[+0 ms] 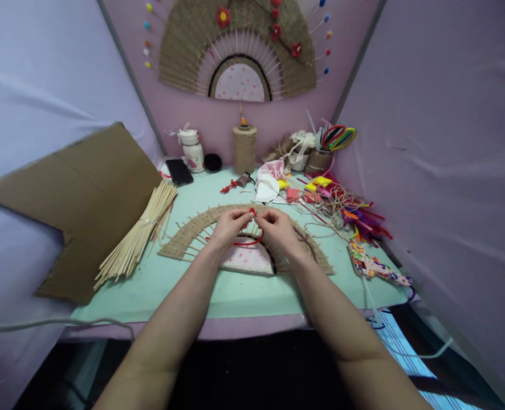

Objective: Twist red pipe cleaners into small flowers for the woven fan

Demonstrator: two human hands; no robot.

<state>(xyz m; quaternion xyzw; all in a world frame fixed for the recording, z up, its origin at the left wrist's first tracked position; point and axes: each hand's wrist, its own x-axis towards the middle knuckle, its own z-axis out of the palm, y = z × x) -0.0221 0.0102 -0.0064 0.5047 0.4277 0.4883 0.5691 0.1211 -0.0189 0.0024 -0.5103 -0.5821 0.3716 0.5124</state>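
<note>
Above the woven twine fan (188, 232) on the table, my two hands meet at the centre. My left hand (230, 226) pinches one side of a red fuzzy wire (249, 244), whose loop hangs below the fingers over the fan's dotted white half-circle (252, 259). The fingers of my right hand (277, 228) are closed on the same wire from the other side. A small red curl shows between the fingertips. The fan lies flat with sticks poking out along its outer edge.
A bundle of thin sticks (139, 236) and cardboard (94, 199) lie left. Behind stand a bottle (191, 151), twine spool (244, 149) and scissors in a holder (320, 160). Coloured wires (366, 222) and a patterned glue gun (376, 269) are right. A finished fan (179, 60) hangs behind.
</note>
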